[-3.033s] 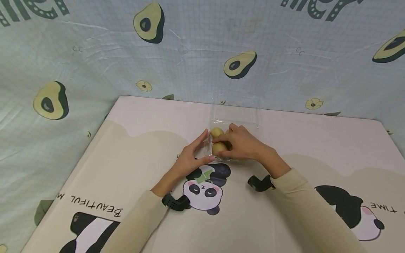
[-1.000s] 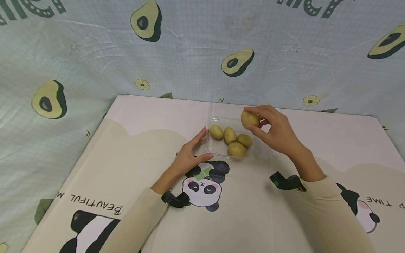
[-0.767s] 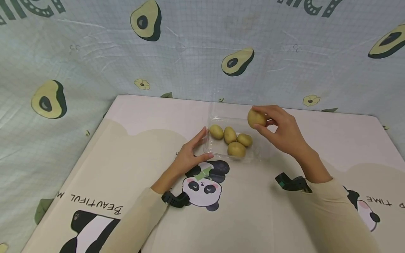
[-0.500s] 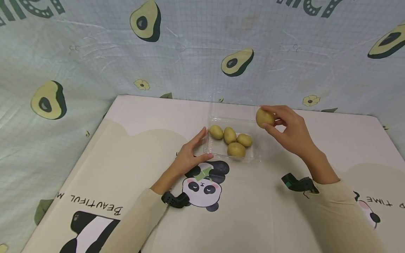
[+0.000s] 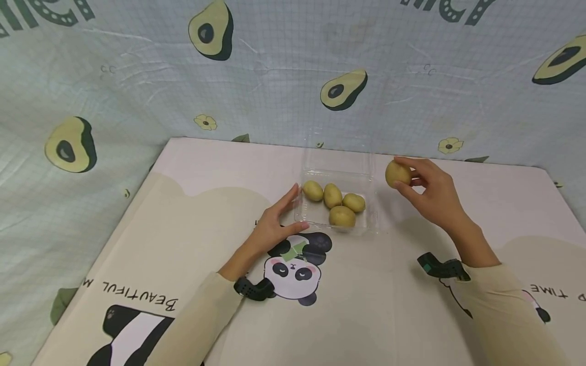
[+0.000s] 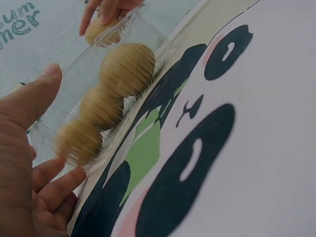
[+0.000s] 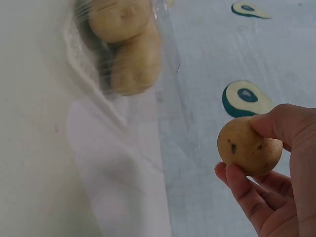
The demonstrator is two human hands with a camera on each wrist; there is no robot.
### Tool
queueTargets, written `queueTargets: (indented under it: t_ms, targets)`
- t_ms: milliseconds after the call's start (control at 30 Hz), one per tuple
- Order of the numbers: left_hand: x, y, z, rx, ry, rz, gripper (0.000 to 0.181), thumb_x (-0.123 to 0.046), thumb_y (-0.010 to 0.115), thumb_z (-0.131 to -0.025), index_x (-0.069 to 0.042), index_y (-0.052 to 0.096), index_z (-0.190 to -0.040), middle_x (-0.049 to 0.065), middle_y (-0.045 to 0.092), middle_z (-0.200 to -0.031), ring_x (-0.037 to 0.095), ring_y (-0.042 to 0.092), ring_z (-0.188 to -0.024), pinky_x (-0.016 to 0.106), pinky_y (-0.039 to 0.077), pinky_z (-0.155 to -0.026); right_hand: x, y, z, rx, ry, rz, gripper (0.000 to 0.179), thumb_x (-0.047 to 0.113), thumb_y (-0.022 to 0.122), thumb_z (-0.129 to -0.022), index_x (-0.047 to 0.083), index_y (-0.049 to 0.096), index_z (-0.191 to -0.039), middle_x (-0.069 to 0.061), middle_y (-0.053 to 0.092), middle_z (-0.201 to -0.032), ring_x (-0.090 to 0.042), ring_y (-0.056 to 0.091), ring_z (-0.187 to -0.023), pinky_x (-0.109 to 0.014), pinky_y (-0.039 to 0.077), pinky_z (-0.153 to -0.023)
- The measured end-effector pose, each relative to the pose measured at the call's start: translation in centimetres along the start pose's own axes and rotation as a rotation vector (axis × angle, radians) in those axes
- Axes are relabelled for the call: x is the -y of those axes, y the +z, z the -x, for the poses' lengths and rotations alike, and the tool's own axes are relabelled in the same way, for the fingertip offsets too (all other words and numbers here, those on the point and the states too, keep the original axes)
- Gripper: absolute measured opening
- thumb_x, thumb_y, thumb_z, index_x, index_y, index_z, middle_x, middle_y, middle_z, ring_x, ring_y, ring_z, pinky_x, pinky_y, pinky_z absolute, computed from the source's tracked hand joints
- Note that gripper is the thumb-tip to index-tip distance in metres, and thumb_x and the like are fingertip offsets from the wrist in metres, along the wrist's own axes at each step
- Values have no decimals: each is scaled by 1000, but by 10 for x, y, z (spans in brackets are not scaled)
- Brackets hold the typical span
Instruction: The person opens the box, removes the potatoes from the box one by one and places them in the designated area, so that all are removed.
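Observation:
In the head view a clear plastic clamshell box point(image 5: 316, 213) stands on the table with its lid point(image 5: 339, 161) folded back. Several potatoes point(image 5: 342, 217) lie inside it. My left hand point(image 5: 270, 231) rests against the box's left side, thumb and fingers spread around the near-left corner; the left wrist view shows the potatoes through the ribbed wall beside the fingers. To the right of the box, above the table, my right hand point(image 5: 432, 193) pinches one potato point(image 7: 247, 147) between thumb and fingertips. That potato has small dark spots in the right wrist view.
The tablecloth point(image 5: 343, 315) carries panda prints and lettering. Behind the table's back edge hangs a pale curtain point(image 5: 274, 81) with avocado prints. Black wrist cameras point(image 5: 254, 290) are strapped at both wrists.
Three seconds ago the right hand was inside the box among the potatoes. It has lifted one out and carried it to the right, past the box's edge. The left hand has stayed in place.

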State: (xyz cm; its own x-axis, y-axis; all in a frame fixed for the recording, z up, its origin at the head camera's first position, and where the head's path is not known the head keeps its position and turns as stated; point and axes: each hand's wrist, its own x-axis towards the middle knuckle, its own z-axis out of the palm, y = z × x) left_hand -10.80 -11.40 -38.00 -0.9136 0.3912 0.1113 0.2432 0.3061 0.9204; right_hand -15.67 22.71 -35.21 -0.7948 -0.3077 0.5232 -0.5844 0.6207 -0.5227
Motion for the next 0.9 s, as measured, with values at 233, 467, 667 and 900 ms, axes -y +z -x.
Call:
queueTargets:
  t_ms: [233,467,667,900]
  targets:
    - [2,0,1,-4,-12,-29,83,-9,71,-86,-2,21,-151,15,31,-151,34,38,-134,50,20,-112,-12,4,10,42,73,0,53,-4,73,-81,4,58,-131,-13,60,-109,-17,54,-89,-6,45,-73]
    - [2,0,1,-3,-11,-18,82,-8,70,-86,-2,21,-151,15,30,-152,34,37,-134,49,19,-112,-22,8,17,39,205,-38,49,1,71,-84,6,58,-131,-14,58,-115,-6,52,-95,-6,44,-73]
    - [1,0,0,-2,-8,-13,83,-8,71,-85,-1,21,-151,14,31,-151,34,37,-134,50,20,-112,-27,11,21,34,317,-59,46,4,70,-87,5,58,-131,-16,58,-119,-2,51,-96,-5,43,-72]
    - [1,0,0,-2,-7,-16,83,-8,71,-85,-1,21,-151,14,31,-151,34,37,-134,50,20,-112,-32,16,24,57,350,-73,46,5,68,-88,5,57,-132,-17,58,-122,-18,54,-99,-5,43,-73]
